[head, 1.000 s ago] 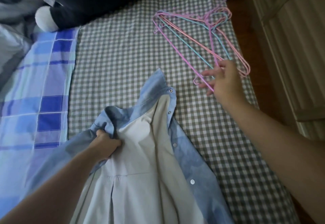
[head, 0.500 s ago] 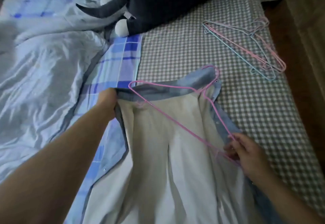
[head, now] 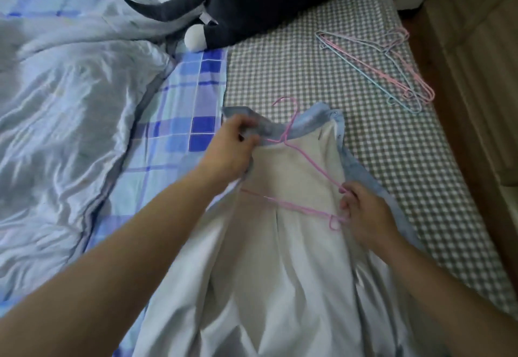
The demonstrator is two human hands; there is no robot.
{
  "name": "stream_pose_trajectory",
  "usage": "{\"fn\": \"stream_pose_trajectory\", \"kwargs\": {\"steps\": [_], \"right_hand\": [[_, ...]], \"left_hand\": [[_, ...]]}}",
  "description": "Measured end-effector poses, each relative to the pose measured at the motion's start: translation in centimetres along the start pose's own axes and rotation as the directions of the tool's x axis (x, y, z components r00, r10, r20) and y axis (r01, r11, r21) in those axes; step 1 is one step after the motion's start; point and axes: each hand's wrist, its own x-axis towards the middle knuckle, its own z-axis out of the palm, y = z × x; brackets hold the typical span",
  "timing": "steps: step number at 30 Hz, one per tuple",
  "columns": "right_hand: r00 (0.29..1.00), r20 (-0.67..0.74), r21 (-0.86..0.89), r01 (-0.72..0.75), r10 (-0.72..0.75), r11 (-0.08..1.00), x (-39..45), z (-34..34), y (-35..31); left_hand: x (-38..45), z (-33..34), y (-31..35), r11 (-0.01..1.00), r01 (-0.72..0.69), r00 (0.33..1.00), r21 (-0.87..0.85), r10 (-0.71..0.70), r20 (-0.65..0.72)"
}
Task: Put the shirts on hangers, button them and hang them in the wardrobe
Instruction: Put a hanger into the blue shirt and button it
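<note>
The light blue denim shirt with a pale lining [head: 294,216] is spread open, lining up, on the bed, so that its inside can be reached, and the thin pink wire hanger [head: 301,160] is laid across the lining with its hook poking out past the collar. The collar and left shoulder are gripped by the left hand [head: 232,146], fingers curled round the fabric, apparently so that the shoulder can be drawn over the hanger's end. The hanger's right corner is pinched by the right hand [head: 364,216], which seems to steady it against the shirt's right edge. The shirt is unbuttoned and no wardrobe is identified. The bed is covered by a grey-and-white checked sheet [head: 308,76], where spare pink and blue wire hangers [head: 392,76] are kept near. A blue plaid cloth [head: 179,121], a crumpled silvery quilt [head: 70,104] and a dark grey plush toy [head: 266,0] lie beyond; wooden flooring [head: 462,104] is seen alongside.
</note>
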Motion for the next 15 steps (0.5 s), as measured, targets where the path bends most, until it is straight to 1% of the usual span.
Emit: {"fn": "stream_pose_trajectory", "kwargs": {"steps": [1, 2, 3, 4, 5, 6, 7, 8, 9, 10, 11, 12, 13, 14, 15], "right_hand": [[1.000, 0.012, -0.024, -0.001, 0.001, 1.000, 0.4, 0.8, -0.4], [0.999, 0.039, -0.082, -0.008, 0.012, 0.997, 0.7, 1.4, -0.8], [0.997, 0.074, -0.143, -0.010, 0.020, 0.990, 1.0, 2.0, -0.8], [0.994, 0.108, -0.220, 0.002, 0.023, 0.975, 1.1, 2.5, -1.2], [0.989, 0.148, -0.283, 0.034, 0.009, 0.958, 1.5, 3.1, -1.2], [0.984, 0.177, -0.334, 0.046, 0.014, 0.942, 2.0, 3.6, -1.6], [0.983, 0.184, -0.349, 0.055, 0.011, 0.936, 2.7, 4.0, -2.0], [0.983, 0.184, -0.371, 0.046, 0.025, 0.928, 3.4, 4.3, -2.7], [0.982, 0.188, -0.383, 0.045, 0.030, 0.923, 4.3, 4.9, -3.2], [0.981, 0.190, -0.400, 0.036, 0.045, 0.916, 4.9, 5.3, -3.9], [0.982, 0.185, -0.407, 0.034, 0.046, 0.913, 5.6, 5.8, -4.4], [0.985, 0.164, -0.413, 0.024, 0.048, 0.910, 6.1, 6.2, -5.0], [0.988, 0.141, -0.406, 0.005, 0.057, 0.914, 6.4, 6.7, -5.4], [0.989, 0.124, -0.405, -0.023, 0.080, 0.914, 6.7, 7.1, -5.7], [0.987, 0.123, -0.406, -0.043, 0.101, 0.913, 7.1, 7.6, -5.6]], "left_hand": [[-2.3, 1.1, -0.3, 1.000, -0.021, 0.999, 0.012, 0.021, 0.044], [-4.2, 2.0, -1.2, 0.997, -0.035, 0.996, 0.063, 0.030, 0.086], [-5.9, 2.4, -2.3, 0.990, -0.036, 0.989, 0.135, 0.015, 0.149], [-7.1, 2.4, -3.7, 0.985, -0.035, 0.973, 0.171, -0.006, 0.230], [-8.1, 1.9, -4.8, 0.985, -0.003, 0.950, 0.174, -0.052, 0.307], [-8.8, 1.2, -6.1, 0.987, 0.040, 0.933, 0.152, -0.092, 0.348], [-9.3, 0.1, -6.9, 0.991, 0.081, 0.931, 0.111, -0.115, 0.346], [-9.6, -1.2, -8.1, 0.992, 0.117, 0.954, 0.051, -0.126, 0.273], [-9.9, -2.9, -8.9, 0.989, 0.151, 0.981, 0.003, -0.150, 0.125], [-9.8, -4.8, -10.3, 0.984, 0.178, 0.981, -0.014, -0.178, -0.073], [-9.6, -6.9, -11.5, 0.976, 0.216, 0.942, 0.017, -0.203, -0.268], [-9.2, -9.1, -13.3, 0.960, 0.272, 0.890, 0.070, -0.224, -0.396], [-8.9, -11.2, -14.6, 0.934, 0.342, 0.861, 0.102, -0.268, -0.433], [-8.7, -12.6, -16.2, 0.899, 0.422, 0.850, 0.117, -0.347, -0.396], [-8.8, -13.3, -17.4, 0.857, 0.498, 0.844, 0.135, -0.443, -0.303]]}}
